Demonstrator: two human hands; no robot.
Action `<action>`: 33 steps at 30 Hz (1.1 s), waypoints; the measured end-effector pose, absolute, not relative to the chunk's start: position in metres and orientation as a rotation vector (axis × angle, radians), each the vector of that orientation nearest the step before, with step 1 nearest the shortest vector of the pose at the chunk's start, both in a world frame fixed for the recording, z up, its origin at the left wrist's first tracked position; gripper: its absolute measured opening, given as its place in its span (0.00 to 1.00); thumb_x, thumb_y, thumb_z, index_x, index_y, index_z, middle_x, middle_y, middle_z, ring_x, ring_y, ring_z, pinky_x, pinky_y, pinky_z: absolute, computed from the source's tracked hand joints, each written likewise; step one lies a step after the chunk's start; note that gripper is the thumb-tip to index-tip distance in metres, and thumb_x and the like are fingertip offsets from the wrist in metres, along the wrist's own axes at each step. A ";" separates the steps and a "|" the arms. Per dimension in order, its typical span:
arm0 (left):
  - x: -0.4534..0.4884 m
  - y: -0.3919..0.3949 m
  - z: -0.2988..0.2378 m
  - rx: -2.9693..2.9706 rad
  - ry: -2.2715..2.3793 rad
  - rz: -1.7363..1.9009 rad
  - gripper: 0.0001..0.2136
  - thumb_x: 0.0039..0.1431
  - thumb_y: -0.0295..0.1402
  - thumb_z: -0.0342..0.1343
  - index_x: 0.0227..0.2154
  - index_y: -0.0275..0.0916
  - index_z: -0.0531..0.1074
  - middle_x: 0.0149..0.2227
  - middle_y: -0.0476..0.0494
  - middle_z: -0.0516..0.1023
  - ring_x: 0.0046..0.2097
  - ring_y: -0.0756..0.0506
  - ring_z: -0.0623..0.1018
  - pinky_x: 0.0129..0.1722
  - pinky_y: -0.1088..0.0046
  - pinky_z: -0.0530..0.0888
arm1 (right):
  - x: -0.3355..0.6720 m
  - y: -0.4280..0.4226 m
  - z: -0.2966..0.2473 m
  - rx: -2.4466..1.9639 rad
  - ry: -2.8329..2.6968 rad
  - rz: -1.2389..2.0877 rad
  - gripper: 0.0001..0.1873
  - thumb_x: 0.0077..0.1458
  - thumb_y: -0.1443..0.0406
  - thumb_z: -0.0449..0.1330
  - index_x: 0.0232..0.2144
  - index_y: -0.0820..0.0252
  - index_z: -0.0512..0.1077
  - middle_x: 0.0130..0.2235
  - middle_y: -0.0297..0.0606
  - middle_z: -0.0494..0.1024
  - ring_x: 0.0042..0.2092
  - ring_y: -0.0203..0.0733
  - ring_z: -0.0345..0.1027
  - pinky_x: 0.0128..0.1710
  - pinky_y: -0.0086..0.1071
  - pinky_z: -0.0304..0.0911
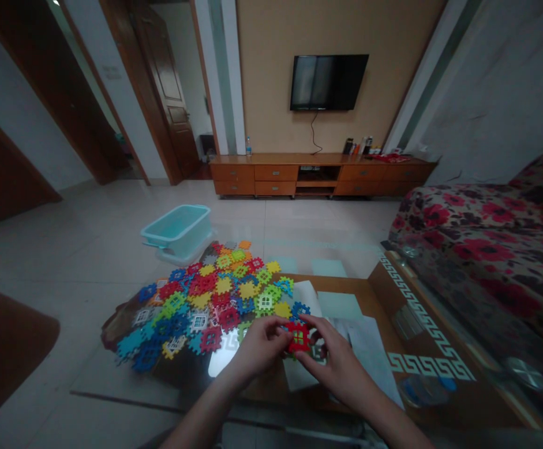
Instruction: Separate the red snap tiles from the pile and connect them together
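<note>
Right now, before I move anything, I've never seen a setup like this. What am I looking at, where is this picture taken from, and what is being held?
There is no machine here: this single picture comes from a camera worn on a person's head, looking forward and down. The two bare hands are that person's own. The left hand and right hand together hold a red plastic interlocking tile. Beside them, a heap of multicoloured tiles lies on a glass-topped table, and sheets of paper lie near the right hand. A turquoise plastic tub stands just beyond the table.
</note>
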State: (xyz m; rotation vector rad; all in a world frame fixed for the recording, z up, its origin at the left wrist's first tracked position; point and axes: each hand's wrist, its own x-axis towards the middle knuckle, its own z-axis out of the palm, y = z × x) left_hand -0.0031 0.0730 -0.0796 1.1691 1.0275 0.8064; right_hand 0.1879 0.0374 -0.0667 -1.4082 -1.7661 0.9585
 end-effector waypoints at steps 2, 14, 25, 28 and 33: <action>-0.002 0.070 -0.078 1.206 1.017 0.789 0.14 0.52 0.38 0.62 0.39 0.34 0.76 0.26 0.47 0.75 0.27 0.50 0.74 0.27 0.75 0.69 | 0.188 0.034 -0.063 -1.350 -1.932 0.826 0.28 0.53 0.62 0.63 0.57 0.50 0.66 0.56 0.43 0.69 0.56 0.50 0.65 0.56 0.43 0.63; -0.052 0.088 -0.062 2.148 1.931 0.315 0.11 0.59 0.32 0.52 0.43 0.36 0.71 0.46 0.35 0.73 0.50 0.38 0.72 0.50 0.63 0.66 | 0.198 0.032 -0.063 -1.400 -2.111 0.734 0.27 0.52 0.67 0.60 0.55 0.51 0.67 0.55 0.42 0.73 0.55 0.51 0.67 0.55 0.44 0.63; -0.082 0.093 -0.066 2.218 2.135 -0.070 0.21 0.49 0.21 0.54 0.48 0.34 0.66 0.51 0.33 0.68 0.53 0.35 0.68 0.49 0.62 0.66 | 0.198 0.031 -0.062 -1.378 -2.209 0.837 0.24 0.54 0.64 0.59 0.55 0.52 0.68 0.55 0.42 0.73 0.55 0.50 0.68 0.56 0.43 0.63; -0.078 0.093 -0.067 2.213 2.136 -0.064 0.20 0.52 0.19 0.50 0.50 0.34 0.66 0.51 0.31 0.69 0.53 0.35 0.68 0.50 0.61 0.65 | 0.200 0.031 -0.066 -1.379 -2.203 0.829 0.24 0.55 0.63 0.60 0.55 0.51 0.68 0.54 0.42 0.74 0.54 0.50 0.68 0.55 0.43 0.64; -0.076 0.095 -0.071 2.264 2.127 -0.045 0.20 0.55 0.18 0.45 0.50 0.34 0.67 0.51 0.30 0.71 0.54 0.34 0.69 0.50 0.60 0.65 | 0.202 0.031 -0.067 -1.357 -2.202 0.806 0.23 0.55 0.64 0.60 0.54 0.50 0.68 0.53 0.41 0.75 0.53 0.49 0.69 0.53 0.41 0.65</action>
